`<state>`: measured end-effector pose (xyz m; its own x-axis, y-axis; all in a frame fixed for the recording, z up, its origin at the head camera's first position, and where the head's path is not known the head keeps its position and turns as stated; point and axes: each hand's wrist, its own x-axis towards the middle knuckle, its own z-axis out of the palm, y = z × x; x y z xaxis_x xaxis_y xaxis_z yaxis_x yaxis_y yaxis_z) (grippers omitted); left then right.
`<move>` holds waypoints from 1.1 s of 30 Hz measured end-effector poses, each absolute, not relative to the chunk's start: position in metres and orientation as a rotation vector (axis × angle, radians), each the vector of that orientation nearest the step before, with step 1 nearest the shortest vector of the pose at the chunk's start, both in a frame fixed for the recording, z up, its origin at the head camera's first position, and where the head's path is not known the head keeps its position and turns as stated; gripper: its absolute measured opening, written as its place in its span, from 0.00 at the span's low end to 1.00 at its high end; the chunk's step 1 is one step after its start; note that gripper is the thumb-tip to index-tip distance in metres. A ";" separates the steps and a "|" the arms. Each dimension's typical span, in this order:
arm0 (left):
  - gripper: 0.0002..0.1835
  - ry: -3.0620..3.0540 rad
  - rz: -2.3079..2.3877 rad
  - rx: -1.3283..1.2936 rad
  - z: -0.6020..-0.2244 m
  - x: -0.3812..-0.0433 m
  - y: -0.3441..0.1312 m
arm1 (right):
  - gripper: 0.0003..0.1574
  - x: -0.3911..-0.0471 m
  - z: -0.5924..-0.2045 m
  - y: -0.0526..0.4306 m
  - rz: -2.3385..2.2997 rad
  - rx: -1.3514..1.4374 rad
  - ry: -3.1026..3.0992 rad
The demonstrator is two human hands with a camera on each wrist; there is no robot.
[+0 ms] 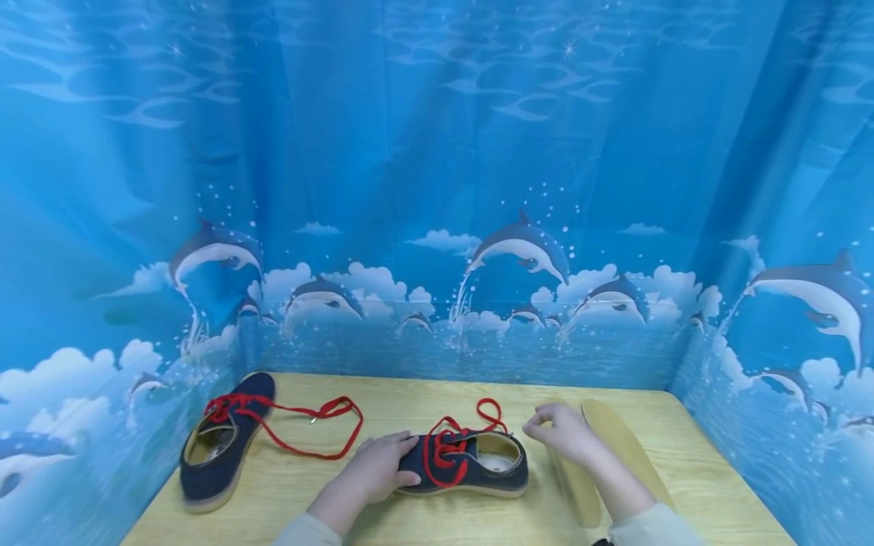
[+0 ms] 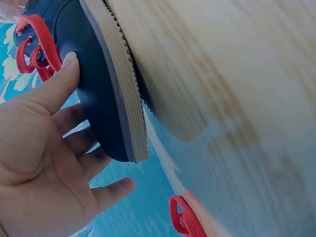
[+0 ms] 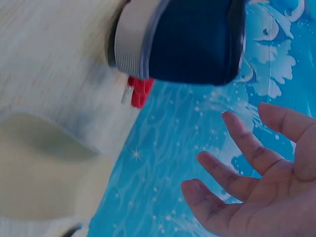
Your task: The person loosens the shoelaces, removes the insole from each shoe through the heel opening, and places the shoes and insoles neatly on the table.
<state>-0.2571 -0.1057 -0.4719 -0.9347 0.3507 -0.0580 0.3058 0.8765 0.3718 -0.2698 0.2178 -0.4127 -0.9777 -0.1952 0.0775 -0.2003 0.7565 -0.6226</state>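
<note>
A dark blue sneaker (image 1: 492, 479) with red laces (image 1: 447, 455) lies sideways at the front middle of the table, its toe to the left. My left hand (image 1: 375, 466) grips the toe, the thumb (image 2: 63, 85) on the near side and the fingers round the far side. Past the heel (image 3: 192, 44), my right hand (image 1: 563, 432) hovers with loosely bent fingers and holds nothing. Beneath and beside that hand lie two tan insoles (image 1: 582, 497) (image 1: 623, 440); the hand and forearm cover parts of them.
On the left of the wooden table (image 1: 307, 500) stands a second blue sneaker (image 1: 235, 455). Its long red lace (image 1: 321, 455) trails to the right in a loop. A blue dolphin-print curtain (image 1: 437, 189) closes off the back and both sides.
</note>
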 end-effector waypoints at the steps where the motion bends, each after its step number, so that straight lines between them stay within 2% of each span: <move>1: 0.36 2.923 0.552 0.515 -0.472 -0.257 -0.106 | 0.07 -0.271 -0.416 0.215 1.034 0.341 -2.929; 11: 0.37 2.885 0.547 0.489 -0.472 -0.258 -0.104 | 0.06 -0.277 -0.438 0.196 0.962 0.319 -2.923; 20: 0.38 2.906 0.546 0.528 -0.471 -0.258 -0.108 | 0.10 -0.280 -0.446 0.193 0.937 0.328 -2.874; 33: 0.38 2.855 0.620 0.776 -0.476 -0.274 -0.125 | 0.16 -0.268 -0.446 0.192 0.894 0.325 -2.901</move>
<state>-0.2744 -0.1245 -0.4763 -0.8615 0.5077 -0.0070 0.4591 0.7849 0.4162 -0.2678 0.1923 -0.4458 -0.9734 -0.1761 0.1462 -0.2279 0.8060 -0.5463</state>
